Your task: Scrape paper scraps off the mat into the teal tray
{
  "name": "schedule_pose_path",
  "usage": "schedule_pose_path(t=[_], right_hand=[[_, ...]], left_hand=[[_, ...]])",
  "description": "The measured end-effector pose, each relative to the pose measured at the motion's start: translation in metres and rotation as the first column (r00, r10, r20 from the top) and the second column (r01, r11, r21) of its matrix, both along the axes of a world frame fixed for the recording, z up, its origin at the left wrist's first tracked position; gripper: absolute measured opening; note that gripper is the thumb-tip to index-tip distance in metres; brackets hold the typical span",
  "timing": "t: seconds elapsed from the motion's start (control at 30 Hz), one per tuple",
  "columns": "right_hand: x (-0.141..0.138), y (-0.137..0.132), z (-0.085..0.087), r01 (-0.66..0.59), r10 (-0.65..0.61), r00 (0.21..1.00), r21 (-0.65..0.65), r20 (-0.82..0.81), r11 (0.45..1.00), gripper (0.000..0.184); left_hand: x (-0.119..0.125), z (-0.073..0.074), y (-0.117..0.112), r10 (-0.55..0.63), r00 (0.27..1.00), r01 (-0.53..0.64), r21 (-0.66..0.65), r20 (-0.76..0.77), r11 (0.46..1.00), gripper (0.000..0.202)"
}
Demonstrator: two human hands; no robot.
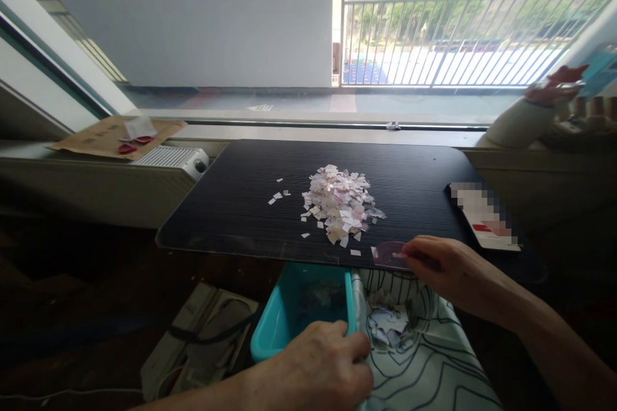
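Note:
A loose heap of small paper scraps (337, 199), white and pale pink, lies on a dark wood-grain tabletop (231, 199). At the near table edge my right hand (441, 263) pinches a thin, pink, see-through plastic piece (389, 255), flat against the surface. One scrap touches its left end. Below, my left hand (318, 359) is closed, its fingers curled over the right rim of a teal plastic bin (270, 327). Beside the bin, a white cloth with dark wavy lines (434, 347) forms a hollow holding more paper scraps (388, 321).
A phone-like slab (484, 218), partly blurred out, lies on the table's right side. Red-handled scissors (135, 144) rest on brown paper (91, 138) at the left sill. A white jug-like object (515, 119) stands far right. A box with a strap (207, 334) sits below left.

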State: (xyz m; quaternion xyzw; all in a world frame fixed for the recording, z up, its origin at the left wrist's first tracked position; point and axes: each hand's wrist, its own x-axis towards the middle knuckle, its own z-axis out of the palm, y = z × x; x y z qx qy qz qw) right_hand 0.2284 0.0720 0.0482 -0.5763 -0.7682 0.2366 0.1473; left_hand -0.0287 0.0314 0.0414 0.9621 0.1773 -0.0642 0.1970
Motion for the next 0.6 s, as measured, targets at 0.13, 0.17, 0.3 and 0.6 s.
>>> schedule_pose_path(t=[0.13, 0.17, 0.3, 0.6], right_hand=[[-0.019, 0.015, -0.007, -0.016, 0.019, 0.998, 0.048, -0.068, 0.999, 0.019], [-0.022, 0.018, -0.009, -0.027, 0.030, 0.996, 0.044, -0.079, 0.999, 0.020], [-0.017, 0.015, -0.008, -0.047, 0.047, 0.998, 0.005, -0.041, 0.999, 0.020], [0.009, 0.005, -0.010, 0.066, -0.064, 0.997, 0.051, -0.049, 0.997, 0.020]], left_hand=[[-0.001, 0.002, 0.003, 0.002, 1.000, -0.002, -0.037, -0.012, 0.999, 0.017], [-0.001, 0.002, 0.004, 0.005, 1.000, -0.005, -0.035, -0.014, 0.999, 0.017], [-0.004, 0.000, 0.002, 0.023, 1.000, -0.023, -0.029, -0.020, 0.999, 0.020], [0.002, 0.001, -0.002, 0.007, 1.000, -0.007, -0.004, -0.010, 1.000, 0.022]])
